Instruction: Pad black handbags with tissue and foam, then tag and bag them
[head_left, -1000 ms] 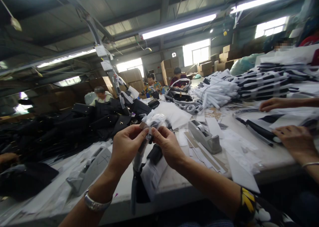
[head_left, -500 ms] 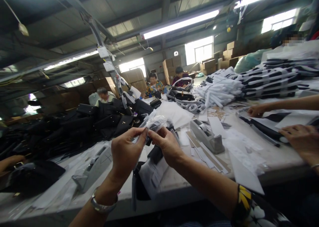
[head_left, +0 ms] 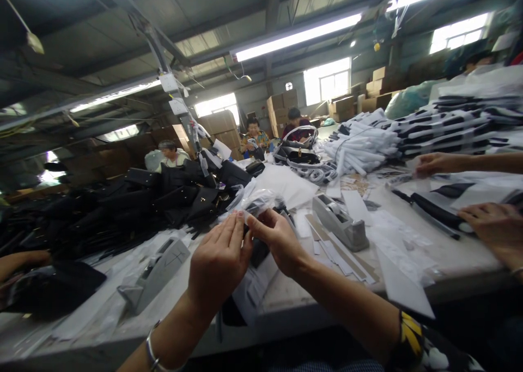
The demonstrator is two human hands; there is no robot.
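A bundle of clear plastic film (head_left: 260, 199) rises just past my fingertips, over the table's middle. My left hand (head_left: 218, 260) lies along its near left side, fingers pressed together with the tips on the film. Against the near right side, my right hand (head_left: 281, 244) pinches the film between thumb and fingers. Below and between both hands is a black piece (head_left: 259, 253), with pale wrapping (head_left: 254, 293) hanging at the table's front edge. My hands hide part of what the film covers.
Grey tape dispensers stand left (head_left: 161, 274) and right (head_left: 343, 225) of my hands. Black bags (head_left: 134, 197) are heaped at left. A co-worker's hands (head_left: 492, 230) work at right; another person's hand (head_left: 26, 260) touches a black bag (head_left: 61, 285). Card strips (head_left: 339, 252) lie nearby.
My left hand has turned from a thumb-and-finger pinch to straight fingers laid along the film. The film bundle looks wider. The right co-worker's far hand has lifted a pale sheet.
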